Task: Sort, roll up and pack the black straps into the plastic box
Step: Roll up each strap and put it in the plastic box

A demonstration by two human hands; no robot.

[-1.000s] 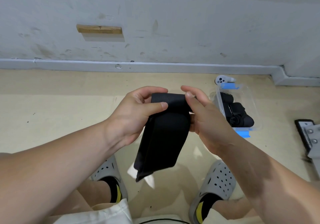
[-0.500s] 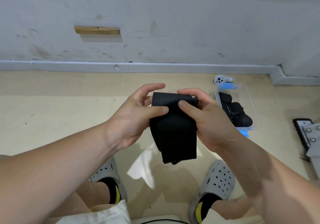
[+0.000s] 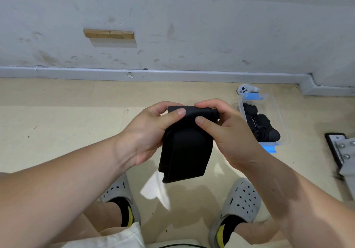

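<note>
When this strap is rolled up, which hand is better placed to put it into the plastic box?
Right. The right hand pinches the strap and is nearer the plastic box, which sits on that side.

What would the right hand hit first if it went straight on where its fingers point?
The right hand points across the black strap it pinches, toward the person's left. Straight on, it would probably meet the left hand first, at its thumb on the same top edge; depth is unclear.
</note>
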